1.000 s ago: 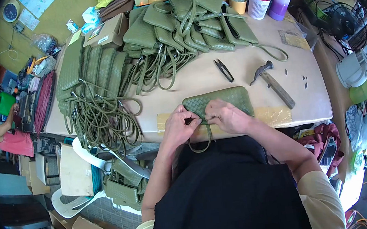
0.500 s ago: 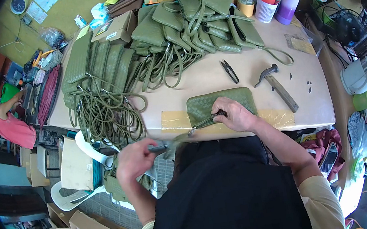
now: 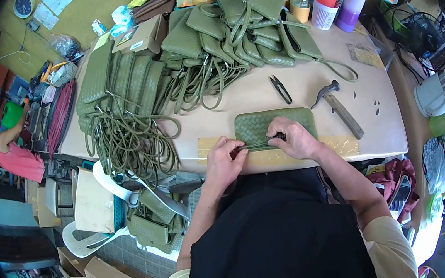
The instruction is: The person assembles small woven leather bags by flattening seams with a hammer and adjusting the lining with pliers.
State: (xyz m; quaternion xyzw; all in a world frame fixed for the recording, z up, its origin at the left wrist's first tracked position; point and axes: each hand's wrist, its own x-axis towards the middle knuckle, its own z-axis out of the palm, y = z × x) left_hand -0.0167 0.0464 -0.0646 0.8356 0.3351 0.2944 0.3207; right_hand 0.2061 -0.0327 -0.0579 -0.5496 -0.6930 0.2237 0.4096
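Note:
A green woven pouch [image 3: 254, 126] lies flat near the front edge of the table, its zipper side toward me. My left hand [image 3: 226, 162] is closed at the pouch's near left corner, thumb and forefinger pinching its edge. Over the right half of the pouch, my right hand [image 3: 294, 139] is closed around a small dark thing [image 3: 277, 137] at the near edge. The fingers hide most of that dark thing. Beyond the pouch lie black thread snips [image 3: 280, 89] and, to the right, a hammer [image 3: 339, 109] with a wooden handle.
Green pouches [image 3: 181, 37] with wrist straps are heaped at the back, and a tangle of straps [image 3: 127, 143] hangs at the left edge. A red-lidded cup [image 3: 323, 10] and purple bottle [image 3: 352, 5] stand back right. Another person [image 3: 17, 157] is at far left.
My left hand has moved right and up from beyond the table's edge to the pouch corner. A blurred strip with a metal clasp beside it no longer shows. The pouch has shifted slightly right.

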